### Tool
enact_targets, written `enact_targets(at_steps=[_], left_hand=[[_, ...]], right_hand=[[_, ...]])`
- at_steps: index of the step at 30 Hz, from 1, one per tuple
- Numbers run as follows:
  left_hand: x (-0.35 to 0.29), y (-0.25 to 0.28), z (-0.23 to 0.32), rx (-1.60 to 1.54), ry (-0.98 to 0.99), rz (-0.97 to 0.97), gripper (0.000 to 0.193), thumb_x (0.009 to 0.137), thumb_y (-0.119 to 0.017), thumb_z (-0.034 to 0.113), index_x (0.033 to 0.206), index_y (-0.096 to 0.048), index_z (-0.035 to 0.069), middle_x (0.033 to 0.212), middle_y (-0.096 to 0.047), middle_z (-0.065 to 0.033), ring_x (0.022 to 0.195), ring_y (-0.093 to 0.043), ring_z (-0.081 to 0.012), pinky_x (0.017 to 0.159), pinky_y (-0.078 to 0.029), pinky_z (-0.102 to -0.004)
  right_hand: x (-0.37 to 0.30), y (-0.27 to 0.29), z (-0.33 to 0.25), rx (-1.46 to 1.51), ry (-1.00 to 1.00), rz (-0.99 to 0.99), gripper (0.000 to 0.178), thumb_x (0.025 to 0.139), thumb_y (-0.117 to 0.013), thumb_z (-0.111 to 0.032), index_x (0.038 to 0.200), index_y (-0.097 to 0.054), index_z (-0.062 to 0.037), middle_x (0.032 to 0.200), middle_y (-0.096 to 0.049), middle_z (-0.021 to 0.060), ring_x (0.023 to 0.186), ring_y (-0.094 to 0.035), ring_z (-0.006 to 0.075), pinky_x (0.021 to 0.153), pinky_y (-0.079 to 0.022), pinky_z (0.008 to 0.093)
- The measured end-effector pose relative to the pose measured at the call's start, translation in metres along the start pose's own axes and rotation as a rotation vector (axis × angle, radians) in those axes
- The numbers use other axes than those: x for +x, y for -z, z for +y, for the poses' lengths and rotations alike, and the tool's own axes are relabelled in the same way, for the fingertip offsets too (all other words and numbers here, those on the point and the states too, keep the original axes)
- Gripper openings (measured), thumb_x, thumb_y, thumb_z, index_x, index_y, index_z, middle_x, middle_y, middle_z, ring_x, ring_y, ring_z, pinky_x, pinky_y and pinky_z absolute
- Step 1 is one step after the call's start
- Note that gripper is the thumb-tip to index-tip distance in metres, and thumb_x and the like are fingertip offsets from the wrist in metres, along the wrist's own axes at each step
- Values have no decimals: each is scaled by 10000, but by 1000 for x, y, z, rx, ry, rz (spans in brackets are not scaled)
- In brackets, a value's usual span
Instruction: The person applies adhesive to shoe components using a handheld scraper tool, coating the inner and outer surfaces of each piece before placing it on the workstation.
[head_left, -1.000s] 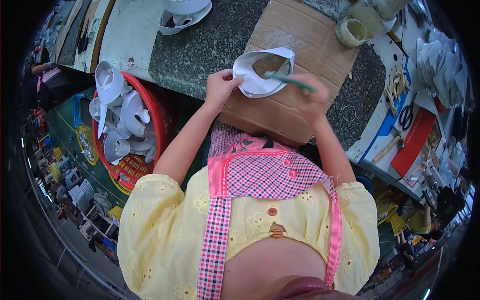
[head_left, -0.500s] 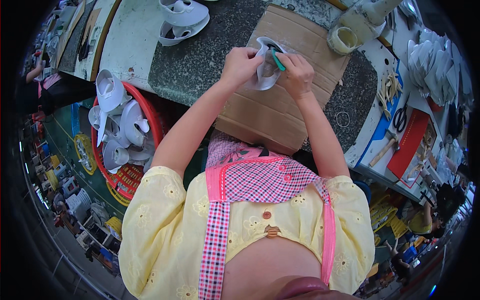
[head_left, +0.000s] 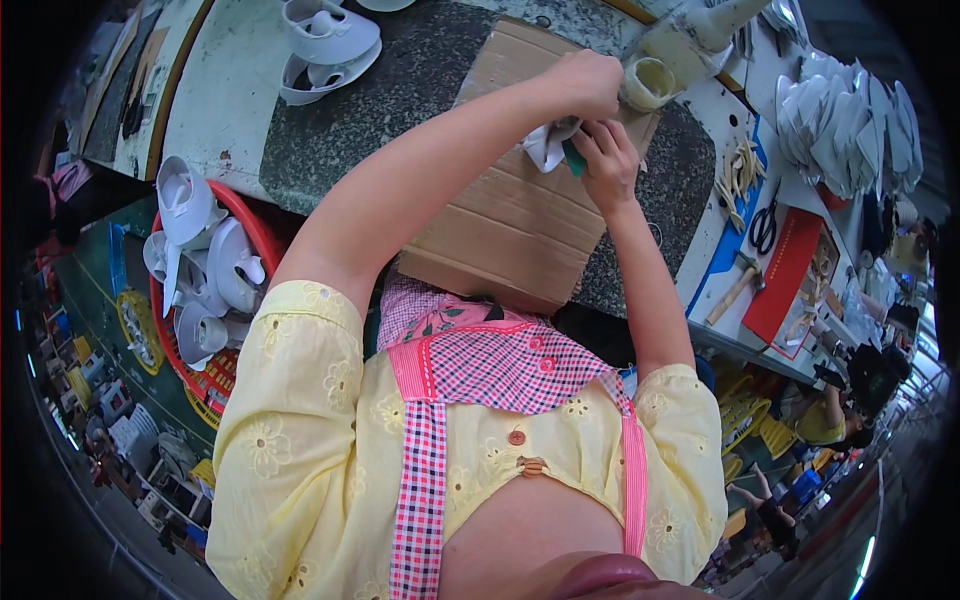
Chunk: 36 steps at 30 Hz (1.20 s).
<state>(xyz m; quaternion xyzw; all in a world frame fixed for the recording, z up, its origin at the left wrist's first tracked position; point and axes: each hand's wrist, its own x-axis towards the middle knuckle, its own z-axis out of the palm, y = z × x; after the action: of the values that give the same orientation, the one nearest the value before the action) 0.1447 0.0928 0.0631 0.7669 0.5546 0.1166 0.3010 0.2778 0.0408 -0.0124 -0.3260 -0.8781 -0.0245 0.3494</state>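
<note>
A white shoe upper [head_left: 545, 147] is partly hidden under my left wrist, above the brown cardboard [head_left: 510, 225]. My left hand [head_left: 590, 85] is closed, stretched across to the right beside the glue pot [head_left: 650, 82]; what its fingers hold is hidden. My right hand [head_left: 608, 165] sits just below it, fingers bent around a small green tool [head_left: 575, 158] at the upper's edge. Only a bit of the green shows, so its kind is not clear.
White shoe uppers [head_left: 330, 40] stand at the far left of the bench. A red basket [head_left: 265, 235] of similar pieces is on the left. Rightward lie black scissors [head_left: 763, 230], a hammer [head_left: 735, 290], a red box [head_left: 785, 265] and a stack of white pieces [head_left: 850, 125].
My left hand has swung up and right, across the upper to near the glue pot. The upper, spread between both hands before, is now mostly covered. The whole view has shifted slightly.
</note>
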Motion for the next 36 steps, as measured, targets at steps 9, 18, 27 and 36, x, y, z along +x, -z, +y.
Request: enact_targets(at_steps=[9, 18, 27, 36], left_hand=[[-9, 1, -27, -14, 73, 78, 215, 641, -569, 184, 784, -627, 35, 759, -588, -172, 703, -574, -326, 625, -451, -384], [-173, 79, -109, 233, 0, 1040, 133, 672, -657, 62, 799, -620, 66, 714, -569, -52, 607, -505, -140, 513, -404, -243], [-198, 46, -79, -28, 45, 990, 80, 702, -632, 21, 766, -585, 37, 669, -545, -25, 564, -498, -82, 528, -404, -195], [-218, 69, -59, -816, 286, 900, 80, 757, -590, 7, 825, -548, 1, 735, -552, 18, 644, -497, -16, 558, -389, -148]], right_hand=[[-16, 11, -12, 468, -516, -187, 139, 666, -604, -7, 786, -618, -78, 701, -580, 50, 665, -557, 169, 583, -440, 275], [-72, 74, 28, 1326, -1142, 468, 105, 785, -546, -44, 888, -556, -28, 866, -589, 79, 809, -575, 188, 692, -477, 319], [-19, -22, -87, 1973, -1242, -269, 443, 790, -517, -167, 1144, -395, 69, 1239, -382, 183, 1115, -401, 311, 906, -354, 412], [-37, -34, -110, 2258, -1337, -83, 271, 799, -524, -184, 1041, -499, -67, 1286, -317, 178, 1166, -333, 314, 910, -342, 440]])
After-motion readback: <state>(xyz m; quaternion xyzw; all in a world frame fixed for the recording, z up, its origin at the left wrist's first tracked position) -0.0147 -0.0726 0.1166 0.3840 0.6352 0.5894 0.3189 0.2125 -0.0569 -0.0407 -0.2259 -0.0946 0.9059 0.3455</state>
